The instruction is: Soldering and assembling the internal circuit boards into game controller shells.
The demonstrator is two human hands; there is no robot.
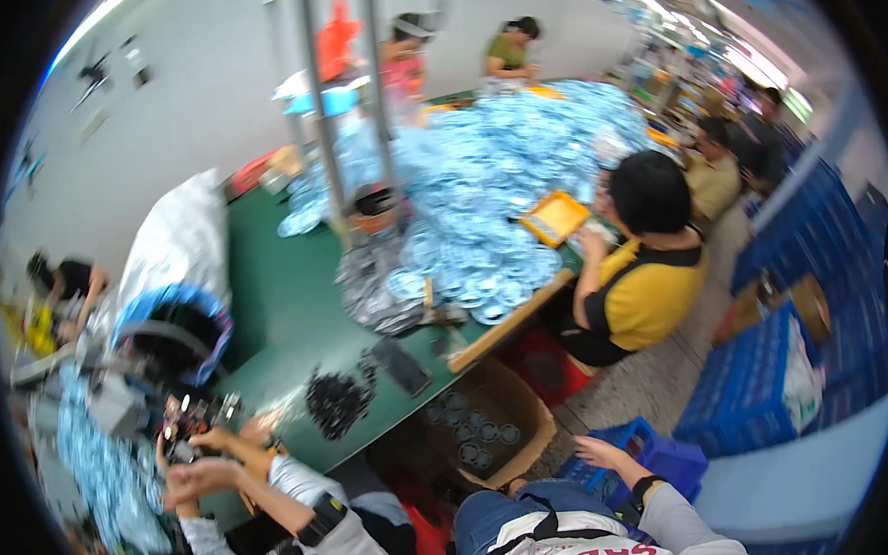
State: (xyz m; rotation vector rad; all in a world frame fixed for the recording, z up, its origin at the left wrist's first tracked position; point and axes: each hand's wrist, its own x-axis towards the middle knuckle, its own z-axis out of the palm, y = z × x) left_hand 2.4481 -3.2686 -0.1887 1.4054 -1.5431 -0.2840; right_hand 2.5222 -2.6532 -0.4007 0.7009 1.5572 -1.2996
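Observation:
My left hand [205, 478] reaches out at the lower left, its fingers apart and blurred, with nothing seen in it. It is right beside the hands [215, 440] of a co-worker in pale grey sleeves, who works at a small shiny metal device [187, 423]; whether my hand touches theirs I cannot tell. My right hand [607, 455] is stretched out, open and unoccupied, above a blue plastic crate [607, 467] and a purple-blue crate [671, 465]. Dark bands circle both my wrists.
A green table [278, 293] bears a heap of light blue discs [499, 168], small black parts [339, 401] and a dark flat phone-like slab [400, 367]. A cardboard box [527, 421] holds round parts beneath its edge. A person in yellow [650, 290] sits at right, near stacked blue crates [741, 385].

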